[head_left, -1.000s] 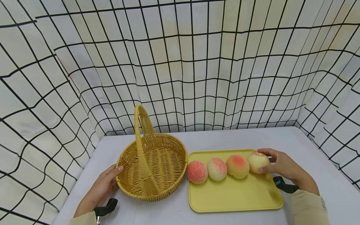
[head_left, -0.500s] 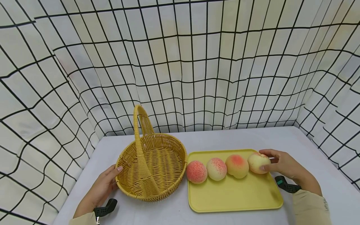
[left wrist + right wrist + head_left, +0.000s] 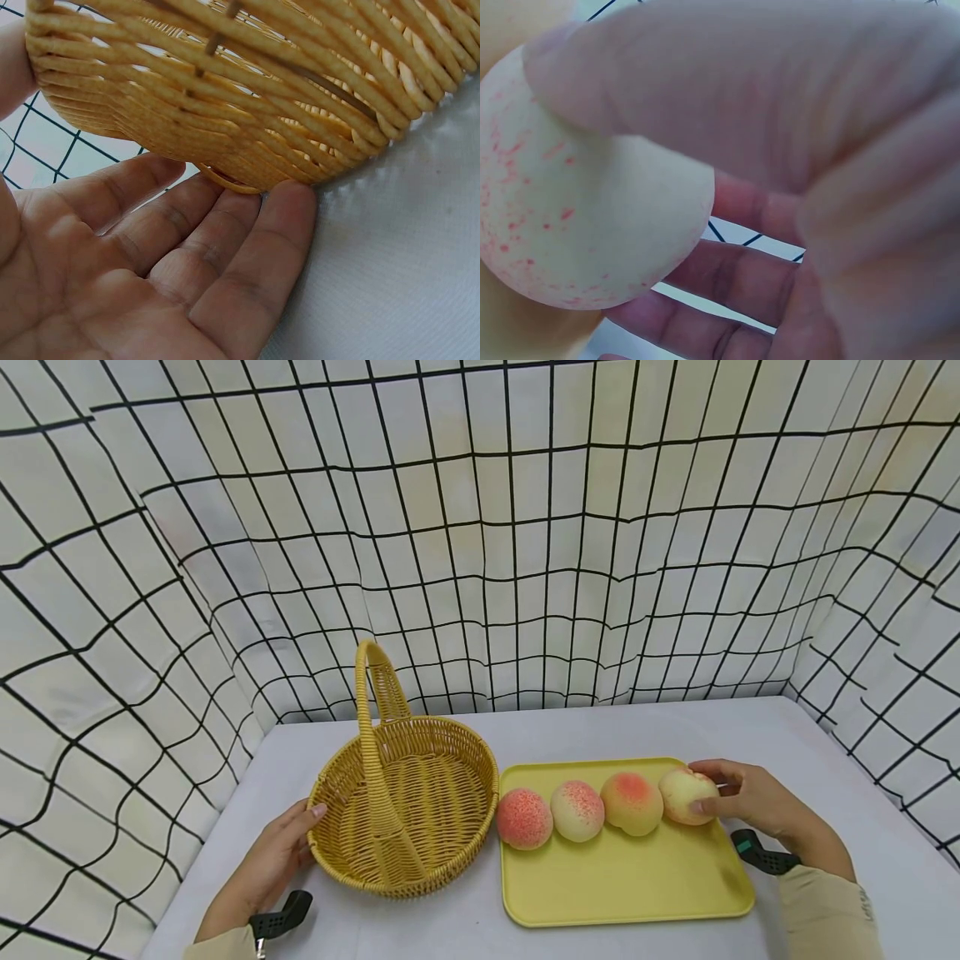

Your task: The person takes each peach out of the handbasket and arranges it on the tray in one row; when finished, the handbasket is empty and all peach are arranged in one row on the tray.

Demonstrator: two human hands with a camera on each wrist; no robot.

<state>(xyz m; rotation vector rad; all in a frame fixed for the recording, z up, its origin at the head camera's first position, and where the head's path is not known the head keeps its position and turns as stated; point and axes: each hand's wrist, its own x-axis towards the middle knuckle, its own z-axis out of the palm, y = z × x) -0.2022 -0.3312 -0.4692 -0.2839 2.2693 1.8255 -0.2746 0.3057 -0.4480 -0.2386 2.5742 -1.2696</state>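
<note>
On the left of the head view stands a yellow wicker basket [image 3: 442, 793] with a tall arched handle. My left hand [image 3: 273, 852] holds its left side, thumb over the rim; in the left wrist view the fingers [image 3: 247, 277] reach under the woven wall. My right hand [image 3: 765, 802] grips a pale peach [image 3: 686, 795] with red specks, thumb in front and fingers behind, at the right end of a row on the yellow tray [image 3: 622, 885]. To its left lie an orange-yellow peach [image 3: 632, 810], a pale pink-topped peach [image 3: 578, 812] and a red-pink peach [image 3: 524, 820].
A white cloth covers the table [image 3: 600, 727]. White sheeting with a black grid [image 3: 495, 543] closes in the back and both sides. The basket's right rim comes right up to the tray's left edge. Black wrist devices [image 3: 281, 917] sit on both wrists.
My right hand and the pale peach have shifted only slightly, first right and then a little back left. The left hand, basket and other peaches look the same.
</note>
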